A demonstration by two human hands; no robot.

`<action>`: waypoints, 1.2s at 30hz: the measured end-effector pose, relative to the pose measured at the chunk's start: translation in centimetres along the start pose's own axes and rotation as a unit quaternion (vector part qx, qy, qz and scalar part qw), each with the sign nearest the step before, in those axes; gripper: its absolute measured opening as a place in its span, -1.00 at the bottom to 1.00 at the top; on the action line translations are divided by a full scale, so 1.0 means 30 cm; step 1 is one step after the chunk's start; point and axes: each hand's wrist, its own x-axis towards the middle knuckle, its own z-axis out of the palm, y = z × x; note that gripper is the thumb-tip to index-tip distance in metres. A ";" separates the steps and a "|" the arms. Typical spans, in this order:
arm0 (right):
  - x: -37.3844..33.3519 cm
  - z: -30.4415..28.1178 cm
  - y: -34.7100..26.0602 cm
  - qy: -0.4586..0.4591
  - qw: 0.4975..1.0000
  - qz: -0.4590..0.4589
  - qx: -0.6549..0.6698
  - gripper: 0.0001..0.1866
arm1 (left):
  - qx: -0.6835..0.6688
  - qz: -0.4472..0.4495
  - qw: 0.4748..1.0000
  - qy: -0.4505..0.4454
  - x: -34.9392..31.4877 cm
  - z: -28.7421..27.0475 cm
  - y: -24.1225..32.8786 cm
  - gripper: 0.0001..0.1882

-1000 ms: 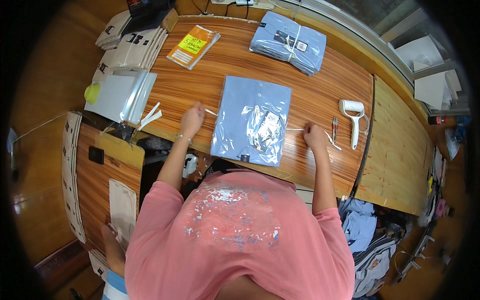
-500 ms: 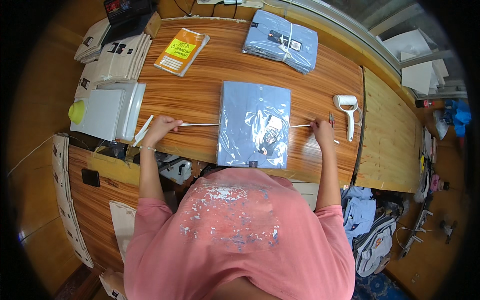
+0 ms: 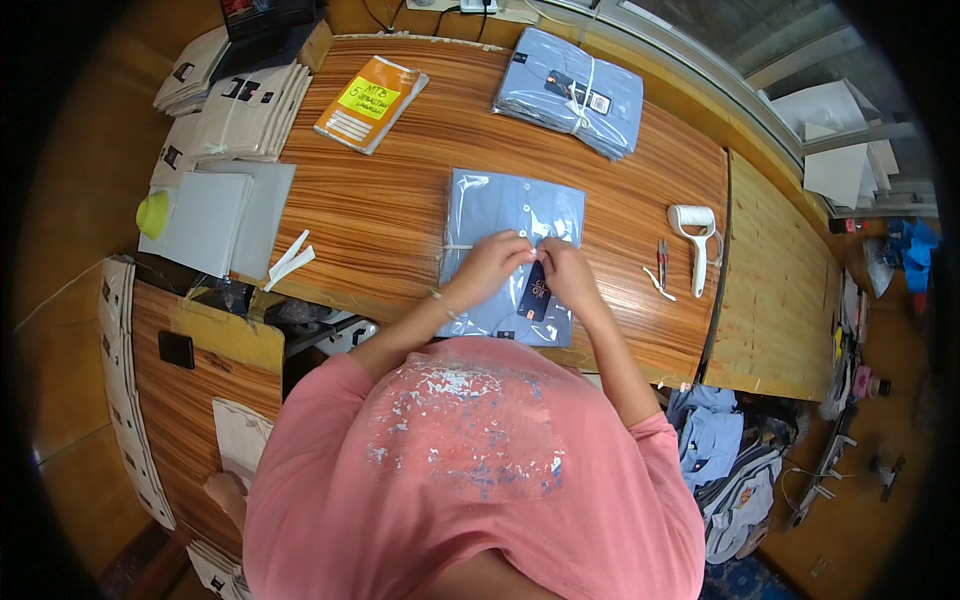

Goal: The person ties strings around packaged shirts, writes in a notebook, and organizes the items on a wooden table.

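Observation:
A stack of folded blue shirts in clear plastic (image 3: 495,200) lies on the wooden table right before me. A white tie strip (image 3: 456,246) runs across it from the left edge. Above the middle of the stack, my left hand (image 3: 492,265) pinches one part of the strip. Close beside it, my right hand (image 3: 568,272) pinches the other part, the fingertips of both hands nearly touching. Under my right hand a dark hang tag (image 3: 536,292) shows through the plastic. My fingers hide the spot where the strip's ends meet.
Another tied blue shirt bundle (image 3: 570,95) lies at the back. An orange package (image 3: 368,105) is left of it. On the right sit a white lint roller (image 3: 695,245) and small red snips (image 3: 662,255). White strips (image 3: 290,262) lie left. Another person's hand (image 3: 226,494) shows lower left.
Both hands have come inward from either side of the shirt stack to its middle, bringing the strip's ends together on top.

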 end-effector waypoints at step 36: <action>0.024 0.043 0.049 0.058 0.887 0.212 0.406 -0.88 | 0.302 0.100 0.944 0.084 -0.027 0.101 0.074 -0.56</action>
